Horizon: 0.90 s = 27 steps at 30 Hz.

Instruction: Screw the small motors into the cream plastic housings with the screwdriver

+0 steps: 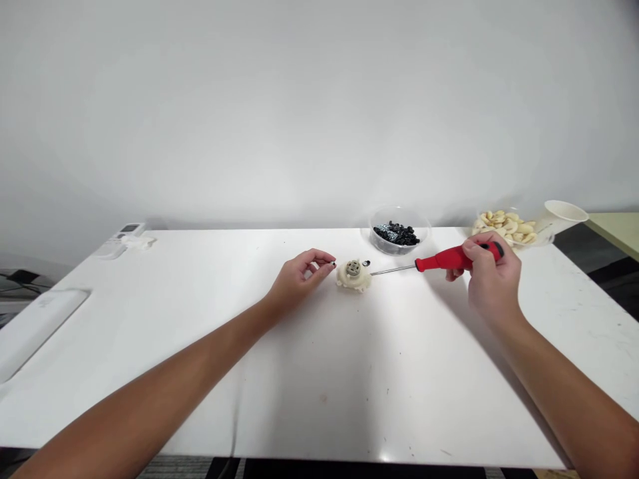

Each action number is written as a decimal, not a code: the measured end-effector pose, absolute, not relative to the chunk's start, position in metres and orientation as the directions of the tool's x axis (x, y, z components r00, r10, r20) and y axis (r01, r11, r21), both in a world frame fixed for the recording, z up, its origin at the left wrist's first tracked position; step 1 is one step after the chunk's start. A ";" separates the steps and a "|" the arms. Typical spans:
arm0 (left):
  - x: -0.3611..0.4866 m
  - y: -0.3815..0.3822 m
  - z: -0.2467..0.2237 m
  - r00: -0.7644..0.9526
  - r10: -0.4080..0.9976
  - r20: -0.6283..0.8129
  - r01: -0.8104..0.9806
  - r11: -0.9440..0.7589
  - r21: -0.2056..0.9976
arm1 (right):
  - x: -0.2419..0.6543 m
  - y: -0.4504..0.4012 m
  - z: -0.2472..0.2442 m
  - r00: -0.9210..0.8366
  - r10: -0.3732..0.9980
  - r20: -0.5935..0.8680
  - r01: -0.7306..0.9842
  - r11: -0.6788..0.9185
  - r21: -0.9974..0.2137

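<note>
A cream plastic part with a round grey-green piece on top rests on the white table. Just left of it, my left hand pinches a tiny dark piece between thumb and finger. My right hand is wrapped round the red and black handle of a screwdriver. The metal shaft points left, and its tip is at the cream part's right edge; whether they touch is hard to tell. Behind the part's right side lies a small black piece.
Behind stands a clear bowl of small black pieces and silvery ones. Farther right are a clear container of cream pieces and a pale cup. A white remote and a white box lie on the left.
</note>
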<state>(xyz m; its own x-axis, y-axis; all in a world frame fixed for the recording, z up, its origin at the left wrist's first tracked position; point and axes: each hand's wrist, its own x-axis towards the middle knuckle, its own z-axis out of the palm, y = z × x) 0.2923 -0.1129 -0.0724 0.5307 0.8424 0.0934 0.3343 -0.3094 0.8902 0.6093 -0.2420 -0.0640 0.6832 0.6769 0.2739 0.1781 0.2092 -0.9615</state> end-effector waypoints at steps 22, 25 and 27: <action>0.289 -0.118 -0.078 0.669 0.693 0.269 0.393 -0.636 0.664 | 0.601 -0.248 -0.056 0.651 0.703 0.286 0.231 0.176 -0.957; 0.290 -0.118 -0.079 0.692 0.654 0.306 0.372 -0.686 0.625 | 0.601 -0.247 -0.057 0.645 0.709 0.285 0.223 0.182 -0.958; 0.291 -0.119 -0.079 0.709 0.618 0.340 0.337 -0.720 0.606 | 0.602 -0.247 -0.057 0.637 0.715 0.288 0.223 0.187 -0.957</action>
